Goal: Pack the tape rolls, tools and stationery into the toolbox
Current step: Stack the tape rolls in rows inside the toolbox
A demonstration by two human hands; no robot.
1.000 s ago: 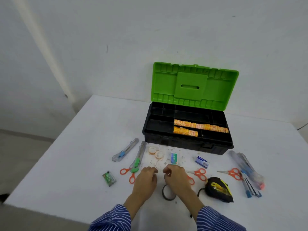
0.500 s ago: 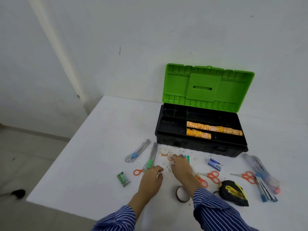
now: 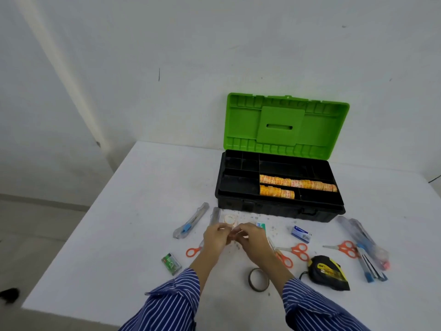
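Note:
The black toolbox (image 3: 281, 207) stands open at the back of the white table, its green lid (image 3: 286, 125) upright. Two rows of orange tape rolls (image 3: 298, 183) lie in its tray. In front of it my left hand (image 3: 214, 238) and my right hand (image 3: 251, 241) meet fingertip to fingertip, pinching a small pale tape roll (image 3: 233, 234) that is mostly hidden. Another small clear tape roll (image 3: 229, 219) lies just beyond them. A dark tape ring (image 3: 258, 279) sits near my right sleeve.
Loose on the table: two utility knives (image 3: 191, 220), several orange scissors (image 3: 298, 250), a black-yellow tape measure (image 3: 328, 272), a blue staple box (image 3: 301, 233), a green box (image 3: 171, 263), bagged pens (image 3: 362, 237). The table's left edge is close.
Both hands moved forward from the dark tape ring to the small tape rolls and came together there. The camera view shifted left.

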